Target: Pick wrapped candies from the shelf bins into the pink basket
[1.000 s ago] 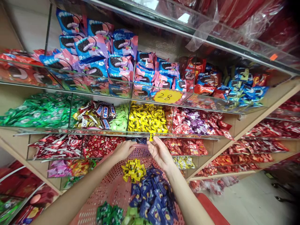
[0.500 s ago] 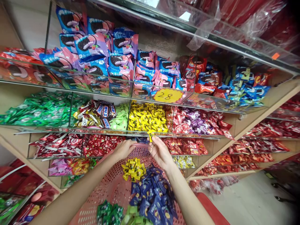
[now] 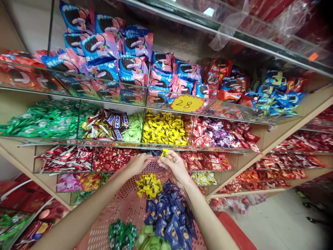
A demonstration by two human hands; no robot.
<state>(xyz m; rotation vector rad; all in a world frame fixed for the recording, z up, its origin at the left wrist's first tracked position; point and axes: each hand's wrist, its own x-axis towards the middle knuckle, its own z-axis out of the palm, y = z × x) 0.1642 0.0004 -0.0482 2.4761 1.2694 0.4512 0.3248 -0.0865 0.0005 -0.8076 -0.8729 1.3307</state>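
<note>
A pink perforated plastic basket [image 3: 117, 201] stands below the shelves, and my left hand [image 3: 137, 164] grips its far rim. Between the thumb and fingers of my right hand [image 3: 175, 167] is one yellow wrapped candy [image 3: 164, 153], held just above the basket's far edge. Inside the basket lie a small heap of yellow candies [image 3: 149, 185], a larger pile of dark blue packets [image 3: 170, 215], green wrapped candies [image 3: 122, 234] and pale green packets [image 3: 152, 239]. Straight ahead, a shelf compartment full of yellow candies [image 3: 164, 129] sits behind a clear front strip.
Above are Oreo packs [image 3: 101, 48] on a glass shelf with a yellow "28" price tag [image 3: 187, 103]. Green candies [image 3: 44, 118] and Snickers bars [image 3: 117, 121] fill compartments to the left; red packets [image 3: 205, 160] lie lower right. Plastic film [image 3: 229, 31] hangs at the top.
My right hand has drawn slightly back and left from the shelf edge, bringing the yellow candy over the basket's far side. My left hand stays on the rim.
</note>
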